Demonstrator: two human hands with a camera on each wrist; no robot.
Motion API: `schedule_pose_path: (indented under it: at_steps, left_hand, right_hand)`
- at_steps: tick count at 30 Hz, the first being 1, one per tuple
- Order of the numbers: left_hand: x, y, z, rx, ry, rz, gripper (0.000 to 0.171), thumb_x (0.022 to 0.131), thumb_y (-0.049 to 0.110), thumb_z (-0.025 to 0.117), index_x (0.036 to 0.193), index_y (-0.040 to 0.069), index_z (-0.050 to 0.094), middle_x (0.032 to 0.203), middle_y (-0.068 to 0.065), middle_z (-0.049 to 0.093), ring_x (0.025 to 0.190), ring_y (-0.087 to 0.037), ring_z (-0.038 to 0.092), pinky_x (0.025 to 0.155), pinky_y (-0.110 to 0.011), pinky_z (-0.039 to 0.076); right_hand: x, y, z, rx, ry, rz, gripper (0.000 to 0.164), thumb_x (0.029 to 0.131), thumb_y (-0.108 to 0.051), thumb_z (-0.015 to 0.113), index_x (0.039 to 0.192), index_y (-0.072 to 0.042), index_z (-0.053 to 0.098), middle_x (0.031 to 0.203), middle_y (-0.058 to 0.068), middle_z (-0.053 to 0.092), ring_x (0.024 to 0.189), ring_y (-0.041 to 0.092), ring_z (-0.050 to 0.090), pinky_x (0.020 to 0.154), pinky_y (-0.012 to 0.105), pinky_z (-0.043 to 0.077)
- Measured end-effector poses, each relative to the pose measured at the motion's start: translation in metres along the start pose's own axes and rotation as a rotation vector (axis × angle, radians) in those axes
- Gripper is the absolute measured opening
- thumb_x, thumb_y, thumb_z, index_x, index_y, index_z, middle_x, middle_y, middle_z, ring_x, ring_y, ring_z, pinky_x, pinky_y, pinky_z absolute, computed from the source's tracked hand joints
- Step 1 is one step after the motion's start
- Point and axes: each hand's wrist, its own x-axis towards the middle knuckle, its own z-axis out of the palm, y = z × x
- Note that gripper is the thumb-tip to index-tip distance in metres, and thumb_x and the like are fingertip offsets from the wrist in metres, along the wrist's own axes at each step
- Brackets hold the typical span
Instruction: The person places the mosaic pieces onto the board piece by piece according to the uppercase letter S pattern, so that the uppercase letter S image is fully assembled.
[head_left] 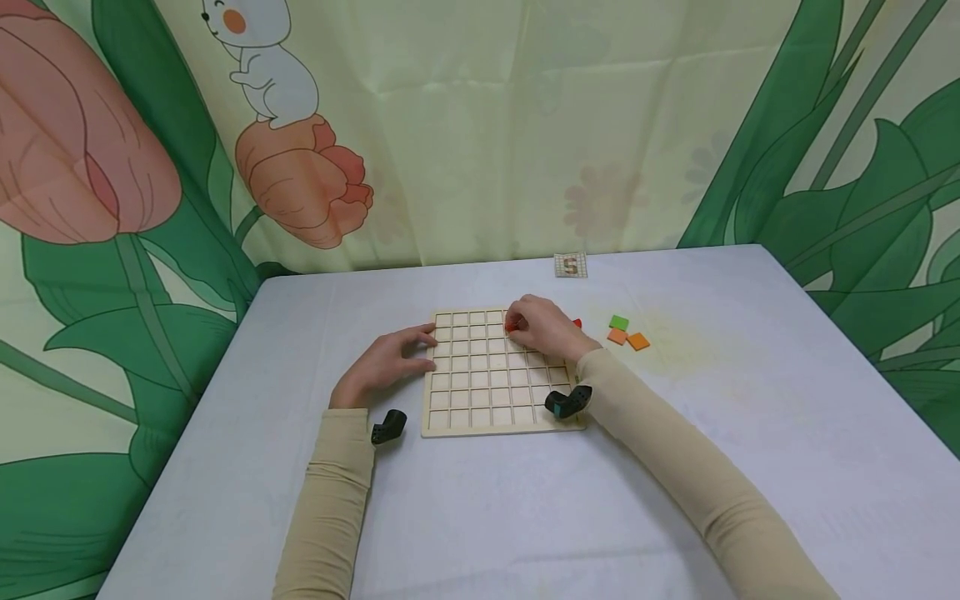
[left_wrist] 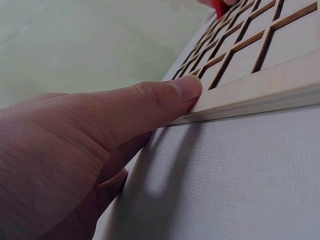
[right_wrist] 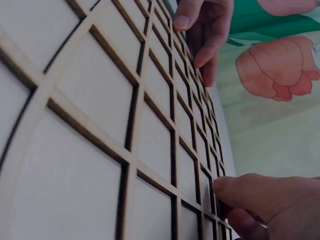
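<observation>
A pale wooden grid board lies flat on the table, divided into square cells. My left hand rests at its left edge; in the left wrist view the thumb touches the frame. Over the far part of the grid, my right hand pinches a small red tile, mostly covered by the fingers. That red tile also shows at the top of the left wrist view. In the right wrist view, my right hand is low against the cells and hides the tile.
Right of the board lie a green tile, two orange tiles, and a red piece partly behind the right hand. A small patterned card sits near the table's back edge. A printed curtain hangs behind.
</observation>
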Motion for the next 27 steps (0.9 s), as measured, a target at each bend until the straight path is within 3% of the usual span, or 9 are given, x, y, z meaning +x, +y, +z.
schedule_pose_path:
  at_steps: [5, 27]
  left_hand:
    - [-0.0008, 0.0002, -0.0011, 0.0, -0.002, 0.002, 0.036, 0.086, 0.024, 0.077, 0.118, 0.011, 0.066, 0.15, 0.002, 0.045, 0.143, -0.02, 0.032, 0.116, -0.041, 0.025]
    - [0.0, -0.0005, -0.0002, -0.002, -0.002, -0.008, 0.034, 0.086, 0.023, 0.076, 0.116, 0.012, 0.066, 0.15, 0.003, 0.044, 0.143, -0.02, 0.032, 0.117, -0.041, 0.025]
  right_hand:
    - [-0.0019, 0.0004, -0.0091, 0.036, -0.064, 0.016, 0.02, 0.089, -0.01, 0.068, 0.107, 0.0, 0.068, 0.102, 0.012, 0.063, 0.094, 0.026, 0.06, 0.083, 0.039, 0.051]
    - [0.0002, 0.0044, -0.0047, 0.011, -0.071, 0.046, 0.021, 0.094, -0.01, 0.065, 0.112, -0.001, 0.068, 0.104, 0.013, 0.063, 0.096, 0.027, 0.057, 0.086, 0.041, 0.049]
